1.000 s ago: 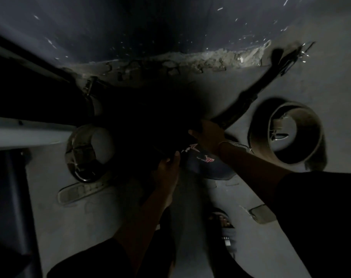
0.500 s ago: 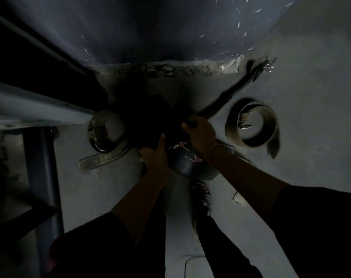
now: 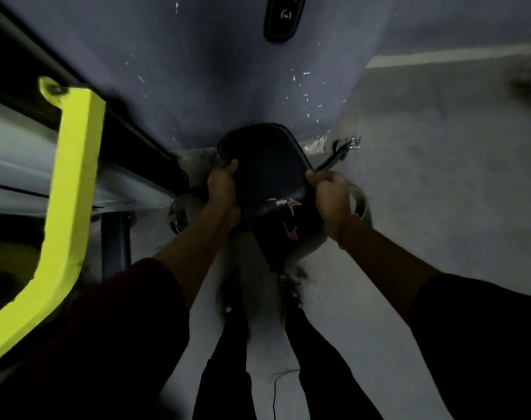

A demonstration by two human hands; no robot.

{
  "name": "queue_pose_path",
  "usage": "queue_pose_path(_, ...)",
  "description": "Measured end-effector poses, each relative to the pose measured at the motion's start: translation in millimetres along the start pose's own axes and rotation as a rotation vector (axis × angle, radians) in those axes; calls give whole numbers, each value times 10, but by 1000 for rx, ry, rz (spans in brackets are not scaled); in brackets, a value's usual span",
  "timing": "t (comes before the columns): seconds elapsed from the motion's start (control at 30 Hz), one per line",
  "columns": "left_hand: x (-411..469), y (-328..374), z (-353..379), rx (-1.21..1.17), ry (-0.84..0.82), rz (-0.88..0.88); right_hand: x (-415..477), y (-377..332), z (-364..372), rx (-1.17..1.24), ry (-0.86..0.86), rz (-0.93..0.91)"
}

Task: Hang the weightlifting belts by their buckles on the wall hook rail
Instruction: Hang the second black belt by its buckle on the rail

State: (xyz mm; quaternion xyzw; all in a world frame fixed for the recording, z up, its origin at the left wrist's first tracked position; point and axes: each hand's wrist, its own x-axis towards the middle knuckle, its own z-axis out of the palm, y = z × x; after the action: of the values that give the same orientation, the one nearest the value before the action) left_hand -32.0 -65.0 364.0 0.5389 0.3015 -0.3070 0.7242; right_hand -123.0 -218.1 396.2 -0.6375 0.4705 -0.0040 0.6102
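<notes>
A wide black weightlifting belt (image 3: 265, 174) with a red and white logo is held up in front of me, off the floor. My left hand (image 3: 222, 189) grips its left edge and my right hand (image 3: 329, 192) grips its right edge. A thin black belt (image 3: 334, 159) with a metal buckle lies on the floor by the wall base. A coiled tan belt (image 3: 359, 201) shows partly behind my right hand. Another coiled belt (image 3: 178, 213) peeks out left of my left wrist. No hook rail is visible in this dim view.
A bright yellow-green machine frame (image 3: 73, 183) fills the left side. A blue-grey wall (image 3: 228, 71) rises ahead, with a dark oval fixture (image 3: 284, 19) high on it. My legs and shoes (image 3: 288, 286) stand on the grey floor below the belt.
Both hands have lifted the wide black belt off the floor and raised it toward the wall. My view has risen, so the floor belts look smaller and the yellow frame has come into sight.
</notes>
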Motion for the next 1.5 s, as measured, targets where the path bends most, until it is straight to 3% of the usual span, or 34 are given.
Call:
queue_pose_path(0.13, -691, 537, 161, -33, -57, 78, -415, -416, -117, 14, -71, -76)
queue_pose_path(0.3, -1564, 1155, 259, 102, -78, 372, -971, -1031, -239, 17, -158, -196)
queue_pose_path(0.43, -2346, 1603, 195, 187, -204, 596, -1725, -1733, -335, 204, -254, -372)
queue_pose_path(0.53, -2949, 1999, 182, 130, -289, 626, -2201, -2084, -390, 274, -225, -506)
queue_pose_path(0.67, -3603, 2482, 208, 105, -316, 847, -2837, -2589, -472, 310, -212, -636)
queue_pose_path(0.93, -4768, 2986, 609, 43, -421, 1092, -3704, -3777, -1026, 453, -256, -878)
queue_pose_path(1.03, -5003, 3194, 813, -22, -387, 1170, -3828, -3813, -1214, 475, -347, -986)
queue_pose_path(1.2, -5200, 3465, 1027, -64, -360, 1225, -3629, -3153, -1233, 384, -372, -910)
queue_pose_path(1.4, -5269, 3508, 1116, -100, -346, 1270, -3822, -3776, -1505, 304, -347, -1004)
queue_pose_path(1.5, -5370, 3555, 1161, -138, -324, 1274, -3848, -3686, -1553, 333, -388, -1006)
